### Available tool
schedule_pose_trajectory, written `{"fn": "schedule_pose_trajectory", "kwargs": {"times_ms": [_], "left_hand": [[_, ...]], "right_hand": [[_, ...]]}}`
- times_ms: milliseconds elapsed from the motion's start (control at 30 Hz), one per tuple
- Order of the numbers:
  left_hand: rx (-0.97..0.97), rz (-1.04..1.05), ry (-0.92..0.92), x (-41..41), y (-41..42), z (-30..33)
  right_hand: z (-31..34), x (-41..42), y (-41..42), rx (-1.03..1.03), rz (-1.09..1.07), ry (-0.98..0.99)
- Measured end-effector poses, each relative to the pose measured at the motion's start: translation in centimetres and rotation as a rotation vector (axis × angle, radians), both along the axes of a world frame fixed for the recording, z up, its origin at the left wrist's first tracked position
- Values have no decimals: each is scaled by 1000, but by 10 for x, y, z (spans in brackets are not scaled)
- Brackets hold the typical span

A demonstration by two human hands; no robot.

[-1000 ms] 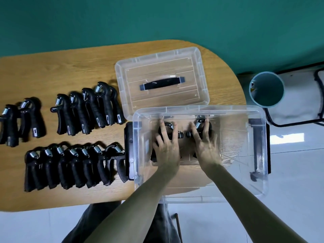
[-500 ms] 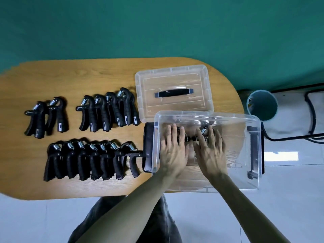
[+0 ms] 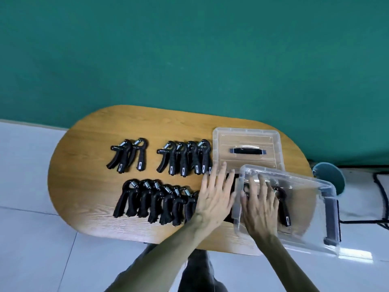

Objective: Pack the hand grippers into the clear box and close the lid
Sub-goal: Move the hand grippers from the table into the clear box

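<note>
The clear box (image 3: 311,234) sits at the right end of the wooden table, overhanging its edge. Black hand grippers (image 3: 283,204) lie inside it. My right hand (image 3: 260,207) is flat inside the box, fingers spread over a gripper, not clasping it. My left hand (image 3: 214,197) hovers open outside the box's left wall, above the near row of grippers (image 3: 155,201). More grippers lie in a far group (image 3: 185,158) and a pair (image 3: 128,154). The clear lid (image 3: 246,135) with its dark handle lies flat behind the box.
A round teal bin (image 3: 329,175) stands on the floor right of the table. A black-framed chair (image 3: 379,199) is at the far right. A green wall runs behind the oval table (image 3: 84,165). My legs show below the near edge.
My left hand has come out of the box and moved left over the near row. My right hand stays inside. The camera has pulled back and tilted, showing more of the table.
</note>
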State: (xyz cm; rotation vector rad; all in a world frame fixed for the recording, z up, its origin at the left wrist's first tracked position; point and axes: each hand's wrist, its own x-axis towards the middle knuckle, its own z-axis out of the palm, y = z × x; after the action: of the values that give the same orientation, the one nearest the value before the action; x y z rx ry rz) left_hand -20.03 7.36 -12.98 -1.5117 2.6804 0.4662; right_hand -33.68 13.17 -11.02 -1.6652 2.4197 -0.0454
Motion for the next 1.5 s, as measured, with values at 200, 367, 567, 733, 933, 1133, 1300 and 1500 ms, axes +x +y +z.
{"fn": "schedule_pose_trajectory", "kwargs": {"times_ms": [200,367,567,733,933,1133,1300,1500], "left_hand": [[61,114,-73,98,-12,-11],[147,195,-125,169,-14,-32],[206,327,-186,246,-21,-70],[311,382,-238,288,-26,-108],[370,430,-191,302,-27,-156],[336,506,-71,305,-26,-177],[298,521,-44,313,-32,-187],[270,522,14,315,-30,-186]], "right_hand": [[-1,84,-29,55,132,21],[-11,134,-51,111,199,35],[-52,196,-70,190,323,25],[-88,238,-103,192,417,6],[-134,271,-164,162,508,-27],[-182,298,-210,192,526,-57],[-202,315,-222,198,544,-76],[-198,339,-216,144,375,-235]]}}
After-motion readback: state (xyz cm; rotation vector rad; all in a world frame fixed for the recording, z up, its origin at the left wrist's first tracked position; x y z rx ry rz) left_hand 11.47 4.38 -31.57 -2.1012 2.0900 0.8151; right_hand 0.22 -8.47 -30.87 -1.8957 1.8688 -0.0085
